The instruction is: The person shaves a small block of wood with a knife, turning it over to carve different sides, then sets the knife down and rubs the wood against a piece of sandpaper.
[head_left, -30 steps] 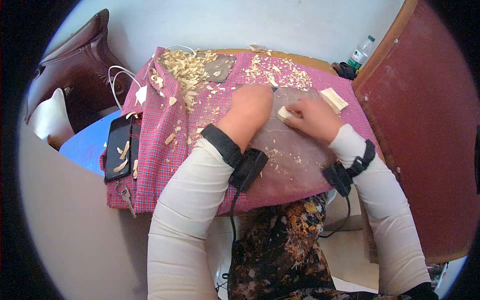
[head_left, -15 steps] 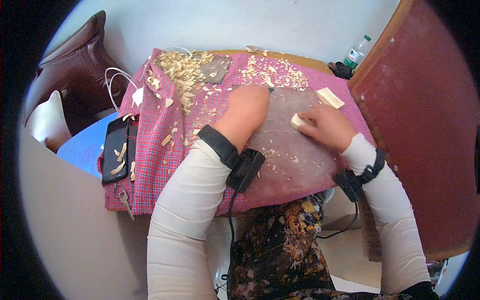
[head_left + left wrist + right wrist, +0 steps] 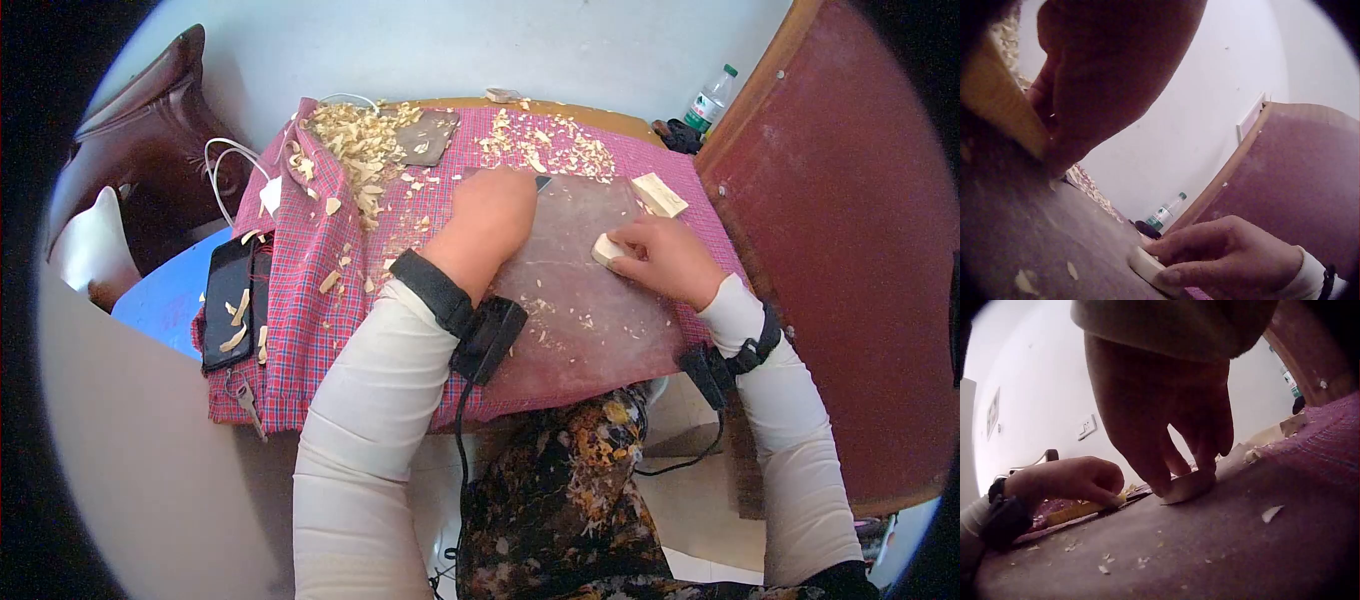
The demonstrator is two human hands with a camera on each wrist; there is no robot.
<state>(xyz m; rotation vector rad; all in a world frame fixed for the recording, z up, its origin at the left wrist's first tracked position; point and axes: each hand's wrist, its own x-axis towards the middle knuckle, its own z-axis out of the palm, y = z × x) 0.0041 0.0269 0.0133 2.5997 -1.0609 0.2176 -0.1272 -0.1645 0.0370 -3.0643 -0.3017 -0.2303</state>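
Note:
My right hand (image 3: 665,258) pinches a small pale wooden block (image 3: 604,250) between thumb and fingers. In the right wrist view the block (image 3: 1188,487) is low against the dull greyish board (image 3: 590,340). To the left of it, my left hand (image 3: 492,222) is curled round a knife with a yellowish wooden handle (image 3: 1075,512). The dark blade tip (image 3: 543,183) shows beyond that hand in the head view; the handle is hidden there. A second pale wooden block (image 3: 659,195) lies just past my right hand.
Wood shavings (image 3: 355,145) heap at the back left, beside a dark flat piece (image 3: 430,138). A phone (image 3: 228,300) and keys (image 3: 246,397) lie on the checked cloth (image 3: 300,350) at left. A bottle (image 3: 708,103) stands at the back right, near a red panel (image 3: 840,260).
My right hand has moved the pinched block to the right and a little towards me over the board. The left hand has stayed nearly in place, still holding the knife.

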